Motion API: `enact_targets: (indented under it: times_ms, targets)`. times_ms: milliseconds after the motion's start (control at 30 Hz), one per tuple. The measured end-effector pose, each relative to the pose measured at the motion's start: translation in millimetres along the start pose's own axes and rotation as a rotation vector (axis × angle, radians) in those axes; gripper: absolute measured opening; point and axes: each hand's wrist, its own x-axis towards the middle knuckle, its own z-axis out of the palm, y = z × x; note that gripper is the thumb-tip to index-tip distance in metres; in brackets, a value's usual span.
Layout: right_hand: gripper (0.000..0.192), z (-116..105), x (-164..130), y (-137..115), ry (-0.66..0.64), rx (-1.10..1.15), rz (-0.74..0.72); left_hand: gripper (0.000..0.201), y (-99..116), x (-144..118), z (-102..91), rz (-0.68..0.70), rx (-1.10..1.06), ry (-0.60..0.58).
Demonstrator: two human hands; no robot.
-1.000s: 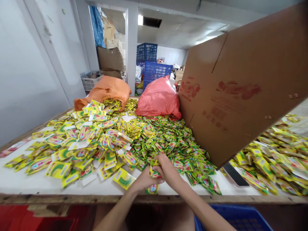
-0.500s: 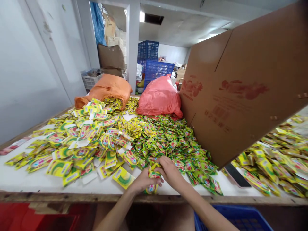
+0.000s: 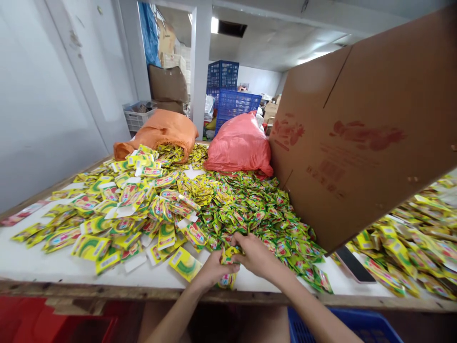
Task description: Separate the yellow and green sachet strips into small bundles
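My left hand (image 3: 213, 270) is closed around a yellow-and-green printed packet (image 3: 227, 282), whose lower end shows below the thumb. Just to its right, my right hand (image 3: 253, 255) bends its fingers over small yellow sachets (image 3: 228, 255) between the two hands. How many sachets there are is hidden by the fingers. Both hands are close together near the table's front edge. A heap of small green sachets (image 3: 257, 209) lies right behind them. Left of the left hand, a flat yellow carton (image 3: 184, 264) rests on the white tabletop.
Yellow cartons (image 3: 123, 195) with white flaps are piled at left. An orange sack (image 3: 167, 126) spills sachets at the back, beside a red sack (image 3: 240, 145). A large cardboard box (image 3: 342, 138) leans at right, near a phone (image 3: 355, 264). Below the edge sits a blue crate (image 3: 342, 326).
My right hand's fingers have curled in more over the sachets beside the left hand. The view has shifted slightly; the piles look the same.
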Motion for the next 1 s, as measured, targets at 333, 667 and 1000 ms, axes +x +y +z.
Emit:
enact_targets:
  times_ms: [333, 667, 1000]
  targets:
    - [0.023, 27.0, 7.4, 7.7, 0.169, 0.858, 0.136, 0.036, -1.9, -5.4, 0.9, -0.038, -0.094, 0.035]
    - [0.02, 19.6, 3.7, 14.9, 0.234, 0.71, 0.093, 0.039, 0.6, -6.4, 0.6, -0.058, -0.139, 0.003]
    - [0.016, 10.7, -13.8, 6.1, 0.157, 0.245, -0.111, 0.037, 4.3, -7.0, 2.4, -0.009, -0.148, -0.063]
